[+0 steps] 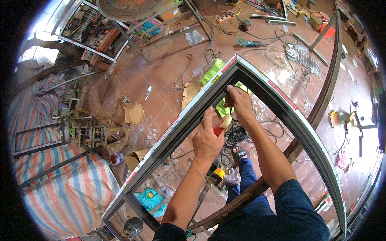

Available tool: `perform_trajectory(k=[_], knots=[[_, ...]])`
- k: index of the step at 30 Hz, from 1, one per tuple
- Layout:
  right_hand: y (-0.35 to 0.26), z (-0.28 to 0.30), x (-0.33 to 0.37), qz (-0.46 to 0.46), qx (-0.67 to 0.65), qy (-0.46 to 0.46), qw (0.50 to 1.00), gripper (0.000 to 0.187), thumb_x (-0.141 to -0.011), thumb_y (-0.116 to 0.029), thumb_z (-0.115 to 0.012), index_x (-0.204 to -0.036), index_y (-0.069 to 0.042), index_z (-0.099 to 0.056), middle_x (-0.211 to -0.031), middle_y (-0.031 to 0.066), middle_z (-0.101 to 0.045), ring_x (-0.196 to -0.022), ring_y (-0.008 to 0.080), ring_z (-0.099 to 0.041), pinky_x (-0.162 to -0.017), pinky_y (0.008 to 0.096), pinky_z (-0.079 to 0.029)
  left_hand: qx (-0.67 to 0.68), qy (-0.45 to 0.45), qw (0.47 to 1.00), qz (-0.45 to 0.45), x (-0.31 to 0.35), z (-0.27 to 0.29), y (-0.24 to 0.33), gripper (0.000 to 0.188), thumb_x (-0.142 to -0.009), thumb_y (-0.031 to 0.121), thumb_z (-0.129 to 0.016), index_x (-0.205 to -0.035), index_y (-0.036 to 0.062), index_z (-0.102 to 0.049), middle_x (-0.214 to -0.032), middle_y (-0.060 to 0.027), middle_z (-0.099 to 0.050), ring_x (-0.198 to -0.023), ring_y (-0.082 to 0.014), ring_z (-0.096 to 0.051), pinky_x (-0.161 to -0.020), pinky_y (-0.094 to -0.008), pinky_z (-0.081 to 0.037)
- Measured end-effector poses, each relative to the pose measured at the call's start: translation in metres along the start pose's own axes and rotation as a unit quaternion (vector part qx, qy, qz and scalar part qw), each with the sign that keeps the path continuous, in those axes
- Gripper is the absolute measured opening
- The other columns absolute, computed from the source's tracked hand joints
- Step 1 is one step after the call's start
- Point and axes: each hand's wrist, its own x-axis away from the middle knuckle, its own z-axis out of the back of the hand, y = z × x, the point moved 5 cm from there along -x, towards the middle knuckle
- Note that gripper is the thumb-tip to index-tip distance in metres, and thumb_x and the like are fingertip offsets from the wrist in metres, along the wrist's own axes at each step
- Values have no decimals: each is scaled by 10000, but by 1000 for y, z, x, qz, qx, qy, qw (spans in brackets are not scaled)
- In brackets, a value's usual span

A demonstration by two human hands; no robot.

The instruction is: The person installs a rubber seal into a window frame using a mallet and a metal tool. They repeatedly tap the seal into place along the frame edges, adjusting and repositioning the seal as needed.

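Note:
A dark window frame [191, 105] with white protective film and coloured labels lies tilted in front of me, its far corner pointing away. My left hand [208, 138] is inside the opening, its fingers curled against the long left bar. Between its thumb and fingers is a red object with a rounded cream end [223, 123]; its kind is not clear. My right hand [239, 102] is closed by the far corner, its fingertips pressed at the inner edge of the frame. Whatever those fingers pinch, if anything, is hidden. Bright green material [222, 107] shows below the hands.
A long dark bar [257, 188] passes beneath the frame. Black cables [237, 134] lie coiled on the tiled floor near my sandalled foot [239, 154]. A green angle grinder [248, 43] lies beyond. At left is a striped sheet [72, 188]; a metal stand [197, 20] is at the back.

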Motion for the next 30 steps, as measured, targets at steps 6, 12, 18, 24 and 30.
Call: perform_trajectory(k=[6, 12, 18, 24, 30], knots=[[8, 0, -8, -10, 42, -20, 999, 269, -977, -273, -636, -873, -25, -645, -714, 56, -626, -590, 165, -609, -590, 299, -508, 24, 19, 1000, -4, -3, -1, 5, 719, -824, 70, -762, -1465, 18, -438, -1315, -228, -643, -1186, -432, -646, -1006, -483, -521], [1, -1, -1, -76, 19, -82, 994, 302, -944, -284, -627, -832, -4, -642, -719, 87, -652, -587, 191, -633, -561, 317, -494, 44, 22, 999, 5, 0, -1, 0, 729, -819, 58, -760, -1470, 25, -433, -1296, -228, -649, -1172, -433, -651, -998, -482, -522], [5, -2, -5, -31, 52, -80, 995, 303, -945, -285, -621, -842, -1, -649, -692, 88, -653, -574, 188, -628, -526, 319, -482, 28, 23, 999, -14, -1, -4, 4, 742, -801, 46, -766, -1465, 24, -436, -1305, -214, -648, -1159, -433, -657, -991, -485, -525], [9, -10, 4, -136, 9, -163, 977, 318, -954, -300, -667, -812, -16, -645, -716, 87, -655, -634, 201, -655, -604, 313, -518, 37, 18, 999, 3, 1, -2, 1, 700, -797, 43, -768, -1425, 44, -458, -1365, -214, -619, -1201, -433, -640, -995, -497, -525], [17, -11, -2, -138, 35, -169, 975, 228, -890, -219, -669, -829, 1, -674, -716, 93, -666, -644, 195, -659, -625, 319, -540, 34, 29, 999, -1, 2, -2, -7, 672, -810, 63, -764, -1410, 49, -461, -1416, -206, -598, -1221, -433, -632, -995, -489, -532]])
